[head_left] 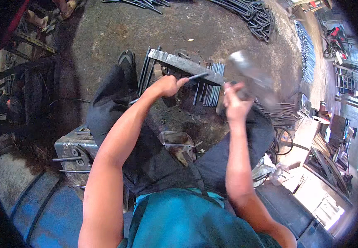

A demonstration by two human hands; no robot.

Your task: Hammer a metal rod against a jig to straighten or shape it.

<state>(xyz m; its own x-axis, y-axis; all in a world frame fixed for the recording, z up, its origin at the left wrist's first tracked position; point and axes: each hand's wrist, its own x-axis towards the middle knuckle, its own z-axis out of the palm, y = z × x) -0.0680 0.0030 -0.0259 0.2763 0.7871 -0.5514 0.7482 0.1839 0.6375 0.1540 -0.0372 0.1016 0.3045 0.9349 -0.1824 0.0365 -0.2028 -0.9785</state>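
My left hand (166, 86) is closed around a thin metal rod (197, 76). The rod's far end lies on top of a long steel bar (183, 64) that runs crosswise in front of my knees. A hammer (245, 66) is in my right hand (237, 103), raised to the right of the bar. Its head and handle are smeared by motion. Several short straight rods (214, 93) lie side by side under and beyond the bar's right part. A few longer rods (144, 74) are by its left end.
Piles of bent rods (261, 22) lie on the stained floor ahead. A long row of rods (305, 51) stretches along the right. At my left stands a worn metal block (73, 151) with rods sticking out. Another person's feet (65, 9) show at upper left.
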